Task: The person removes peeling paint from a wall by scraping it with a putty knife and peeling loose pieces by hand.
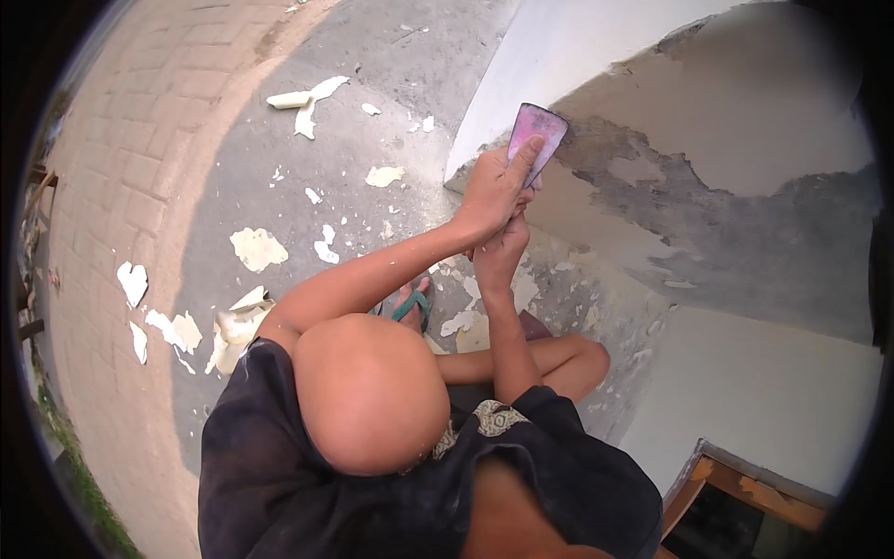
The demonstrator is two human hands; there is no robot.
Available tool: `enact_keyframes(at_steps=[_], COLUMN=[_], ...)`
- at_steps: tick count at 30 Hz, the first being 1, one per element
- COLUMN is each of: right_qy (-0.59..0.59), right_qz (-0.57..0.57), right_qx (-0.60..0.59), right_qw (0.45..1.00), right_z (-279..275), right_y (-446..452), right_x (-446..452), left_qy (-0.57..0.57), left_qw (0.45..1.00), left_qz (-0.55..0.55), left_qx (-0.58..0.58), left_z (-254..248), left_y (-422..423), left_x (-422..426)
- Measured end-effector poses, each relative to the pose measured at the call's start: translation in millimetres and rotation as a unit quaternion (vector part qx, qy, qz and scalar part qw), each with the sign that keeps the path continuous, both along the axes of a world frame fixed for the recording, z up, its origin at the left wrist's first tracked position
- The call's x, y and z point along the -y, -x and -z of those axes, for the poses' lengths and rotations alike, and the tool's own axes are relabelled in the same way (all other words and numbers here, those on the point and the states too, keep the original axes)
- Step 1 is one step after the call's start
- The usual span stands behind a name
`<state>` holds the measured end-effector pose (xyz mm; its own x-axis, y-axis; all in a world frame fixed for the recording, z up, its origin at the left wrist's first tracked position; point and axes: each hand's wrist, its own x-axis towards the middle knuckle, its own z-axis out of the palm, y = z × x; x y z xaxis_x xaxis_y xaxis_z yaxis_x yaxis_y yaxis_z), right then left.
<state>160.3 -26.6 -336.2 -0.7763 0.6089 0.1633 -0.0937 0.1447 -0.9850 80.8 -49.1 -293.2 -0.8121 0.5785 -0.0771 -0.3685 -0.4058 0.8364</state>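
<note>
– Where's the scraper (538,140) right now?
– Up in front of you, blade uppermost, beside the wall (736,102). I can't tell whether its edge touches the surface.
– And my hands?
– Your left hand (492,194) holds the scraper, thumb laid flat on the pinkish blade. Your right hand (503,250) is closed around the handle end just below, though your fingers hide most of the grip.
– What's around me?
– By the blade, a rough grey patch (605,154) shows between paler areas of your wall. Paint flakes (259,250) litter the grey floor (358,186), some near your green sandal (424,305). Brick paving (140,168) lies to the left in your view, and a wooden frame (759,494) stands at the lower right
</note>
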Motion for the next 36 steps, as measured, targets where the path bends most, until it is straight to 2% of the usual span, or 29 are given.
enact_keyframes(at_steps=[4, 6, 8, 9, 12, 13, 15, 19, 22, 25, 27, 29, 31, 32, 34, 36], right_qy=[-0.011, 0.001, 0.03, 0.038, -0.077, -0.043, 0.006, 0.005, 0.074, -0.005, -0.039, -0.012, 0.013, 0.059, 0.073, 0.057], right_qz=[0.016, 0.013, 0.008, 0.0, 0.042, 0.033, 0.018, 0.035, -0.008, 0.027, 0.045, 0.005, -0.039, 0.007, 0.04, 0.005], right_qx=[0.0, 0.012, 0.012, -0.008, -0.078, -0.054, -0.01, -0.03, -0.017, -0.013, -0.039, -0.047, -0.062, -0.021, -0.011, -0.007], right_qw=[1.0, 1.0, 0.999, 0.999, 0.993, 0.997, 1.0, 0.999, 0.997, 1.0, 0.997, 0.999, 0.997, 0.998, 0.996, 0.998], right_z=[16, -1, 17, 22, 10, 1, 15, 16, 13, 24, 8, -1, -16, 4, 3, 0], right_y=[6, 9, -2, 4, 18, 18, -1, 10, 11, 1, 13, 16, 20, 11, 5, 8], right_x=[-2, -1, 0, -3, 6, 2, 3, 4, -2, 7, 5, -5, -11, -2, 19, 9], left_qy=[-0.009, -0.003, 0.006, 0.03, 0.006, 0.017, 0.038, 0.028, 0.046, 0.041, 0.037, -0.021, 0.026, 0.029, 0.049, 0.04], left_qw=[1.0, 0.999, 0.999, 0.999, 1.0, 0.999, 0.999, 0.998, 0.996, 0.999, 0.998, 0.962, 0.992, 0.993, 0.997, 0.998], left_qz=[0.005, 0.002, -0.009, 0.021, -0.005, 0.0, 0.015, -0.004, 0.02, 0.003, 0.012, -0.218, -0.03, -0.026, 0.001, 0.0], left_qx=[-0.017, -0.04, -0.049, -0.026, -0.018, -0.044, -0.022, -0.051, -0.07, -0.035, -0.052, -0.166, -0.123, -0.112, -0.058, -0.047], left_z=[4, -2, 1, 2, -3, -5, 2, 12, 1, 14, 2, -2, -38, -32, 12, -2], left_y=[0, 11, 7, 7, 4, 8, -2, 6, 13, -2, 6, -3, 14, 21, 2, -3], left_x=[-1, 1, 1, 6, 5, 0, 7, -1, 2, 2, 1, -32, -3, 2, 4, 4])
